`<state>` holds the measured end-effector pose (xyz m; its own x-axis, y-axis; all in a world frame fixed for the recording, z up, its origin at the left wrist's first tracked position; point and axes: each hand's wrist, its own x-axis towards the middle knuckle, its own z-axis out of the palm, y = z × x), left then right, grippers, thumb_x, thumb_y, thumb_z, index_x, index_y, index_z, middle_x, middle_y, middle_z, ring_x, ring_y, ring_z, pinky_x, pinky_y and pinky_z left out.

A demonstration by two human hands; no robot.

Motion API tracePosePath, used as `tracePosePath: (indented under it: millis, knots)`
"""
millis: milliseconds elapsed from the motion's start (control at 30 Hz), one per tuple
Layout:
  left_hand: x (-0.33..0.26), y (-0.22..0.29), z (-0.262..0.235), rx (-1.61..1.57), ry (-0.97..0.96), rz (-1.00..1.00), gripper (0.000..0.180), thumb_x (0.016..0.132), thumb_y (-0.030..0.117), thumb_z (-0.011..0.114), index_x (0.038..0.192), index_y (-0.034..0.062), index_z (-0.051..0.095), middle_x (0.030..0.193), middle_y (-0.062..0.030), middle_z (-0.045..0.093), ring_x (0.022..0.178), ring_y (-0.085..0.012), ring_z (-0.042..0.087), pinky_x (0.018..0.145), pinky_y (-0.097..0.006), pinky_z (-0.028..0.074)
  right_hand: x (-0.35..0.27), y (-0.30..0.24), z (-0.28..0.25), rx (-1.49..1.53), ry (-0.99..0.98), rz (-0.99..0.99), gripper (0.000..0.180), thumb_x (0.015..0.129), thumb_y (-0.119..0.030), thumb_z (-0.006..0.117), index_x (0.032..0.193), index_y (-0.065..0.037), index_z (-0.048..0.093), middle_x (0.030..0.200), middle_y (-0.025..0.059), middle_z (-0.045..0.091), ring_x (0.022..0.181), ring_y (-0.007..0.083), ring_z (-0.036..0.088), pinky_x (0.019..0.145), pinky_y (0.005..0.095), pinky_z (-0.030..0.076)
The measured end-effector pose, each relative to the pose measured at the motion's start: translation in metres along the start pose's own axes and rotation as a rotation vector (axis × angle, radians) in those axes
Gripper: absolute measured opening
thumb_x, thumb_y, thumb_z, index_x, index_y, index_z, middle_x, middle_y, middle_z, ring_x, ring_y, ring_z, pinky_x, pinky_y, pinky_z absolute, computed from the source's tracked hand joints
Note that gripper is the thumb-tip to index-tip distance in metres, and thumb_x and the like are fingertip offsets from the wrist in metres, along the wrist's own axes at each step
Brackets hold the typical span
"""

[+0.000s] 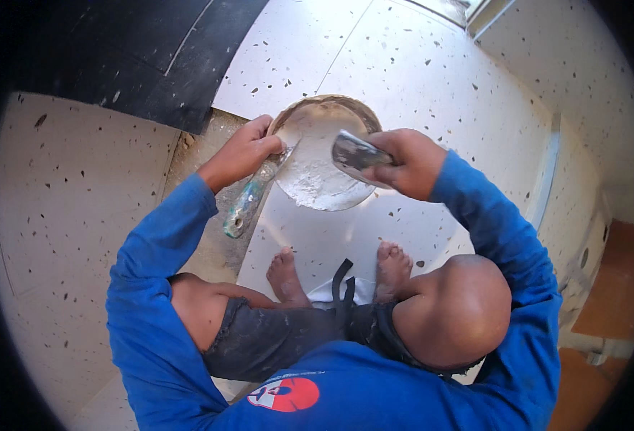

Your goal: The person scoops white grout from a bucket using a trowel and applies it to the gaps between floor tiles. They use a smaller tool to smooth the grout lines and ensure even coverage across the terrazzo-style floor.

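Observation:
A round tub (366, 106) with a brown-stained rim stands on the floor in front of me, with wet white paste (315, 176) inside. My left hand (249, 152) is closed at the tub's left rim and holds a putty knife (244, 208). The knife's worn blue-green handle points down and left, and its blade reaches over the paste. Over the tub's right side, my right hand (412, 164) grips a grey, paste-smeared broad scraper (358, 152). Its handle is hidden in my fingers.
Speckled white panels (432, 79) cover the floor, with a black sheet (108, 54) at the far left. A bare, rough strip (220, 248) runs left of the tub. My bare feet (286, 276) and bent knees are close in front. A speckled wall (583, 93) rises at right.

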<state>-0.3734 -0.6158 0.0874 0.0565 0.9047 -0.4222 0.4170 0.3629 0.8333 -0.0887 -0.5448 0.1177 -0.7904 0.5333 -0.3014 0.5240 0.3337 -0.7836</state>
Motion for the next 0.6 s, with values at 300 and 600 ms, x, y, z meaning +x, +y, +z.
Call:
tracePosePath:
  millis: [300, 600]
  knots:
    - [0.004, 0.016, 0.002, 0.066, 0.029, 0.134, 0.029, 0.078, 0.023, 0.058, 0.085, -0.0052, 0.057, 0.074, -0.0132, 0.059, 0.068, -0.0191, 0.056, 0.063, -0.033, 0.046, 0.030, -0.029, 0.031, -0.238, -0.010, -0.277, 0.022, 0.081, -0.010, 0.067, 0.102, -0.002, 0.066, 0.089, 0.0206, 0.066, 0.084, 0.0395, 0.062, 0.074, 0.0418, 0.050]
    - [-0.004, 0.013, 0.001, 0.149, 0.042, 0.120, 0.029, 0.078, 0.024, 0.058, 0.082, -0.0039, 0.056, 0.071, -0.0136, 0.059, 0.064, -0.0202, 0.055, 0.060, -0.034, 0.045, 0.029, -0.036, 0.036, -0.034, -0.174, -0.134, 0.022, 0.080, -0.012, 0.067, 0.100, -0.003, 0.067, 0.087, 0.0217, 0.066, 0.085, 0.0387, 0.063, 0.077, 0.0432, 0.048]
